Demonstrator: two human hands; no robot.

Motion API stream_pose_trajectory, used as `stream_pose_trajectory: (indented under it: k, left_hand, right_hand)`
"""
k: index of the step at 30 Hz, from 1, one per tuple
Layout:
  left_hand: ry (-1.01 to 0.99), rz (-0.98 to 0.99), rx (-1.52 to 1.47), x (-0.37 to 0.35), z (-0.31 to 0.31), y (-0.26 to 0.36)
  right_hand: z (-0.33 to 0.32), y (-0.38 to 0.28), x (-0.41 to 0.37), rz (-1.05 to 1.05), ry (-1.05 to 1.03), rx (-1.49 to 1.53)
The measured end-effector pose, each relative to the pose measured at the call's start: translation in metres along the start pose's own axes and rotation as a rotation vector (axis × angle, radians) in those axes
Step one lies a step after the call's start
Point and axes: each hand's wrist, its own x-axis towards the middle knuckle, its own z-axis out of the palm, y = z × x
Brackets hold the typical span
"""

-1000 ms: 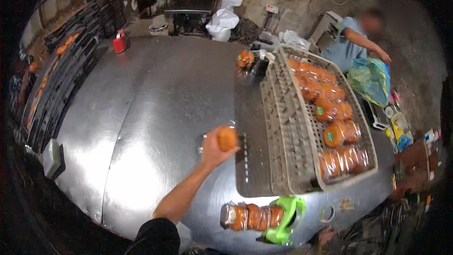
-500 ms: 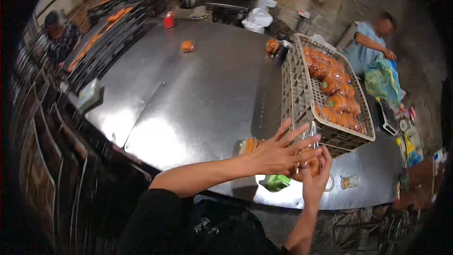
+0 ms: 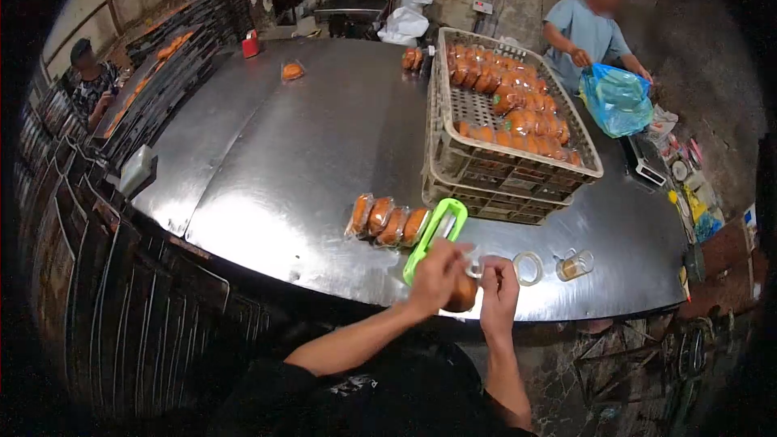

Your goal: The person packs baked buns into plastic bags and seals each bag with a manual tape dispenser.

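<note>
A bagged bun (image 3: 460, 294) hangs between my two hands near the front edge of the metal table. My left hand (image 3: 435, 283) has its fingers curled in at the top of the clear bag. On the other side, my right hand (image 3: 498, 294) pinches the bag's gathered plastic. Just past my left hand stands a bright green tape dispenser (image 3: 419, 255), long and narrow, lying at a slant. A short row of bagged buns (image 3: 390, 224) lies to its left, touching or almost touching it.
Stacked plastic crates (image 3: 518, 186) stand ahead, the top one holding many bagged buns. A tape roll (image 3: 528, 269) and a glass (image 3: 575, 265) lie at right. One bagged bun (image 3: 292, 71) and a red container (image 3: 251, 44) sit far off. A co-worker (image 3: 591, 24) holds a blue bag (image 3: 615, 101).
The bagged buns and green dispenser, mostly hidden behind my arm before, now show. My hands have moved left and drawn in, my left fingers curling from spread. The view has shifted.
</note>
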Motion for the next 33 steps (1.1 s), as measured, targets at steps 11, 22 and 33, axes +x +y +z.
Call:
stream_pose_trajectory:
  k: [11,22,33]
  left_hand:
    - [0.466,-0.029,0.026,0.001,-0.034,0.020]
    - [-0.090,-0.141,0.202,0.039,-0.080,0.010]
    - [-0.048,-0.055,0.058,0.033,-0.134,0.006]
  right_hand:
    - [0.037,0.023,0.033,-0.062,0.022,0.437]
    - [0.058,0.002,0.029,-0.064,-0.099,0.716]
    - [0.139,-0.009,0.031,-0.164,0.162,0.258]
